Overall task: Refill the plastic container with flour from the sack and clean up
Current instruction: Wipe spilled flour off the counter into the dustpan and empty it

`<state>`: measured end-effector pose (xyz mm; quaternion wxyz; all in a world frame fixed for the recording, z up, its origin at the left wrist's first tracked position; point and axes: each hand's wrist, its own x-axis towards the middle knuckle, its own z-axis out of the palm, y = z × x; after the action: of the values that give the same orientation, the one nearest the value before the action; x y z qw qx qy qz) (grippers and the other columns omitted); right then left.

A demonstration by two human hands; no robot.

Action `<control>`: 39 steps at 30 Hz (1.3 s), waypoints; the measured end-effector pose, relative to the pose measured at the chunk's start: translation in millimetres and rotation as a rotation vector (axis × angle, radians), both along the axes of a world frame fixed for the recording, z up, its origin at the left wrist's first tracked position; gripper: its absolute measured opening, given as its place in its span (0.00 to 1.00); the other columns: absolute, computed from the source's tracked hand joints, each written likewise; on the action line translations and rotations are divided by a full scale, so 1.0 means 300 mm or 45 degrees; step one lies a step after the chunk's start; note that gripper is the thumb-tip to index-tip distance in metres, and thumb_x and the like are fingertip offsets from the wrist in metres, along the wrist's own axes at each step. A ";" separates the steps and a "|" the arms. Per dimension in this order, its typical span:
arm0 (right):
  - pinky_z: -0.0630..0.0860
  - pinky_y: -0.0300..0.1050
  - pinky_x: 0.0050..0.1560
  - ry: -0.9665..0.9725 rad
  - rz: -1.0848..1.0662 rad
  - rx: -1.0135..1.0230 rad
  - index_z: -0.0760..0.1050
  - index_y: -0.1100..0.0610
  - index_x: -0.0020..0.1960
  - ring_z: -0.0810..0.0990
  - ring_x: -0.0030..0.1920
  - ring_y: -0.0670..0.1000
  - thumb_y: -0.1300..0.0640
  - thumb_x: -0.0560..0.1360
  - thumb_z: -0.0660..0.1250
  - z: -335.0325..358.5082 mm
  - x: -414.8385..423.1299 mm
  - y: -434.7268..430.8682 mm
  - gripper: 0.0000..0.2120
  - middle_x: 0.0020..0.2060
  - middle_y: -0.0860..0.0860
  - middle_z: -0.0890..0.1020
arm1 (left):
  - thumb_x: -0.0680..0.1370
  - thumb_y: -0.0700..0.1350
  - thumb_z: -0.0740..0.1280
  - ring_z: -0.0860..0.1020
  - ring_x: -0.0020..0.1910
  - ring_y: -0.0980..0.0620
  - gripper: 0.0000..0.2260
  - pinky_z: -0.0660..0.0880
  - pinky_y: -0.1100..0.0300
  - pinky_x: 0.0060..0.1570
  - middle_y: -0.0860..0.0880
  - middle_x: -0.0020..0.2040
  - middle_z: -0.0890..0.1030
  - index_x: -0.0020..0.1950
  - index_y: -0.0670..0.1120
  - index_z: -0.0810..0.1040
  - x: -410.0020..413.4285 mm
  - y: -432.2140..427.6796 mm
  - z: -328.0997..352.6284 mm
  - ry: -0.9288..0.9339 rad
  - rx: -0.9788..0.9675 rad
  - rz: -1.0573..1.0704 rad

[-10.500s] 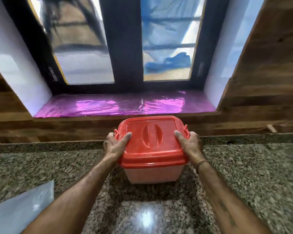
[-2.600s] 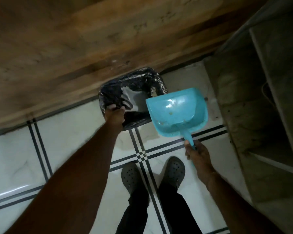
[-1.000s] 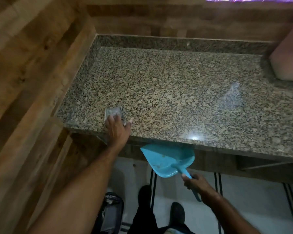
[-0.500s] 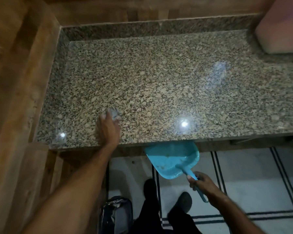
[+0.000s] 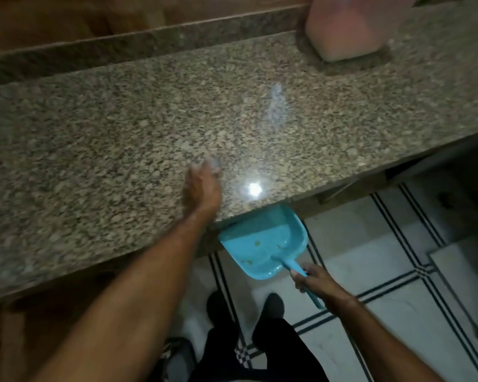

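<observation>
Low in the frame, right of centre, your right hand (image 5: 312,279) is closed around the handle of the blue dustpan (image 5: 262,244), whose mouth waits under the edge of the granite counter (image 5: 94,161), as it did a moment ago. Just above, your left hand (image 5: 203,186) has swept from the left of the counter to beside the pan, with what seems a small grey cloth (image 5: 214,162) under it; the blur hides whether the fingers curl or press flat. The plastic container (image 5: 345,26) stands far back in the upper right, well apart, so I judge you are wiping any last flour into the pan.
</observation>
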<state>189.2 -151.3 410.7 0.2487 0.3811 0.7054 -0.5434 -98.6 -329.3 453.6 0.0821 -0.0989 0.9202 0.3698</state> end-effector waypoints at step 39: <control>0.78 0.49 0.48 0.098 -0.214 -0.040 0.79 0.63 0.54 0.78 0.43 0.53 0.54 0.82 0.69 -0.067 -0.052 0.971 0.11 0.40 0.54 0.79 | 0.84 0.54 0.59 0.77 0.55 0.39 0.16 0.73 0.47 0.48 0.38 0.62 0.75 0.68 0.47 0.73 -0.135 0.571 -0.045 -0.048 -0.496 0.528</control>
<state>173.6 140.1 390.7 0.1809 0.4138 0.6714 -0.5875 -139.1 -158.1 440.2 0.0011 -0.3059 0.9323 0.1932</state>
